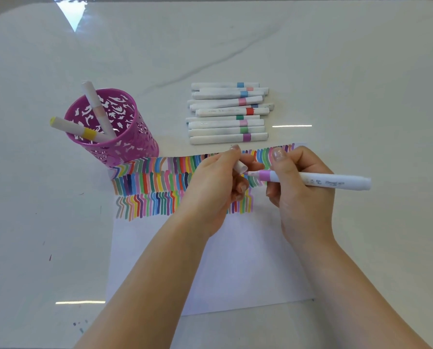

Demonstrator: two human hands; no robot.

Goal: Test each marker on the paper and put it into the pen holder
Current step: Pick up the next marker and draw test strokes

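Lilac marker [311, 179] is held tight in the right hand [299, 187] just above the paper [225, 260], the left hand [218, 182] pinches its cap [240, 167] by the tip, so next comes capping or drawing, I think, then the pen holder [114, 137] left of the paper.

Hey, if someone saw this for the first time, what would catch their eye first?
Probably the rows of multicoloured test strokes across the top of the paper, with the left hand holding a cap and the right hand holding an uncapped purple-banded marker over them. Next, the magenta cut-out pen holder at left, with two markers in it, and the pile of white markers behind the paper.
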